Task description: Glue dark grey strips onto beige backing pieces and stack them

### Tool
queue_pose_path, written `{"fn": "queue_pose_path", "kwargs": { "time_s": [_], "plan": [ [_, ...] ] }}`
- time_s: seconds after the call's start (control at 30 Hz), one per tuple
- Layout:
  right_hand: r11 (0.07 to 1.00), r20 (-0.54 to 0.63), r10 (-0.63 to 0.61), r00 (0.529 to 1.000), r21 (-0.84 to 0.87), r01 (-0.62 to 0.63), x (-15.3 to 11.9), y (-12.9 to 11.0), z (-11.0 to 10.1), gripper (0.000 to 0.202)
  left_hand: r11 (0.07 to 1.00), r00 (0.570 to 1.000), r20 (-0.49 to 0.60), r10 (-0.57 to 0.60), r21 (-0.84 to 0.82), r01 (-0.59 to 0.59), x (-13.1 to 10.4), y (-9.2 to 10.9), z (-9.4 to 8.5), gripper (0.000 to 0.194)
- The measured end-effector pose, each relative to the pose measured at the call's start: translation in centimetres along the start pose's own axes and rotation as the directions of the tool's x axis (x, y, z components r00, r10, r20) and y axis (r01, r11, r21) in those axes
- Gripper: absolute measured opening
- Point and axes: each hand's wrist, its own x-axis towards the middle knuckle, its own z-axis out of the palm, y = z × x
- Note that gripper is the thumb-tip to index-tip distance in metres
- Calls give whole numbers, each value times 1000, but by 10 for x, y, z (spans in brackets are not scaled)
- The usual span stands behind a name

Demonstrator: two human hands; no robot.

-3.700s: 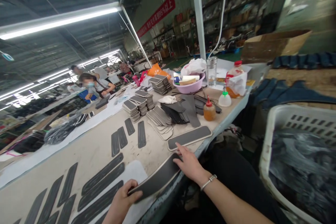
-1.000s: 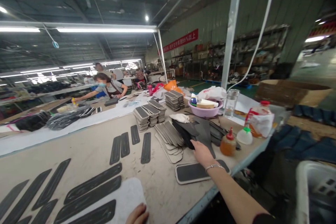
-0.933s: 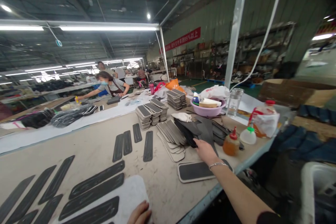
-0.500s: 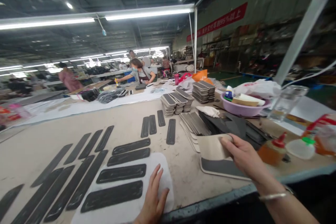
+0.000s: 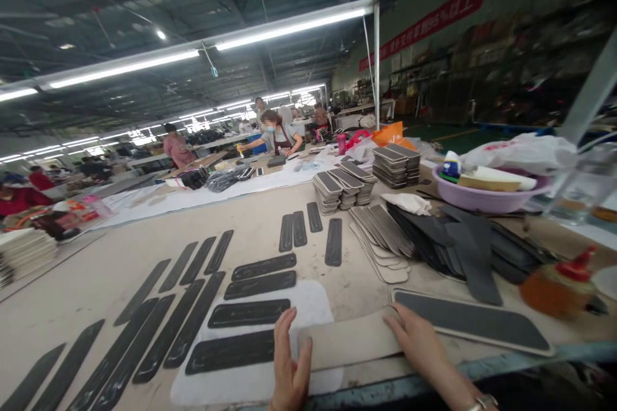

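Note:
A long beige panel [image 5: 354, 339] with a rounded end lies low over the white sheet [image 5: 212, 392] near the table's front edge. My right hand [image 5: 417, 337] grips its right end, fingers curled over the top. At the left end stands my left hand [image 5: 290, 359], fingers stretched up and thumb apart, beside or just touching the panel. Left of it, glossy dark strips [image 5: 231, 350] lie on the sheet. Just right of the held panel, a dark grey panel with a pale border [image 5: 475, 321] rests on the table.
More dark strips [image 5: 193, 324] cover the table's left part. Beige pieces [image 5: 383, 234] and grey-topped stacks [image 5: 342, 186] stand behind. At the right are black pieces [image 5: 475, 257], a red-capped bottle of amber liquid [image 5: 554, 289] and a purple basin [image 5: 482, 196]. Across the table, a co-worker [image 5: 279, 138] leans over.
My right hand has brought the beige panel left and down, beside my left hand. The bordered grey panel now shows more fully. The view has turned left.

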Motion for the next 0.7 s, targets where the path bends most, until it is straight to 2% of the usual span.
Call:
{"fn": "queue_pose_path", "kwargs": {
  "time_s": [0.07, 0.17, 0.2, 0.27, 0.33, 0.4, 0.47, 0.57, 0.7],
  "plan": [
    [993, 7, -84, 996, -78, 85, -6, 1, 4, 35, 996, 997, 46, 67, 51, -69, 12, -1, -6, 34],
    [957, -25, -190, 981, -228, 180, -13, -5, 0, 38, 963, 952, 264, 154, 174, -204, 57, -8, -19, 18],
    [940, -44, -228, 973, -270, 208, -15, -8, -3, 40, 940, 935, 330, 132, 259, -224, 78, -12, -24, 20],
    [908, -77, -312, 947, -316, 273, -16, -12, -8, 40, 837, 904, 427, -1, 495, -233, 124, -25, -30, 25],
    [888, -86, -382, 920, -310, 340, -16, -15, -12, 38, 794, 878, 476, -57, 555, -249, 166, -41, -30, 27],
    [876, -83, -431, 899, -276, 395, -16, -18, -13, 36, 763, 849, 520, -96, 586, -273, 198, -58, -24, 26],
    [863, -85, -474, 877, -244, 443, -16, -21, -13, 35, 734, 818, 558, -137, 612, -295, 218, -73, -11, 24],
    [836, -72, -532, 844, -202, 510, -16, -24, -13, 32, 692, 773, 600, -205, 648, -319, 233, -91, 12, 22],
    [830, -30, -550, 835, -130, 542, -12, -23, -13, 30, 652, 723, 634, -275, 676, -345, 241, -106, 35, 25]
  ]
}}
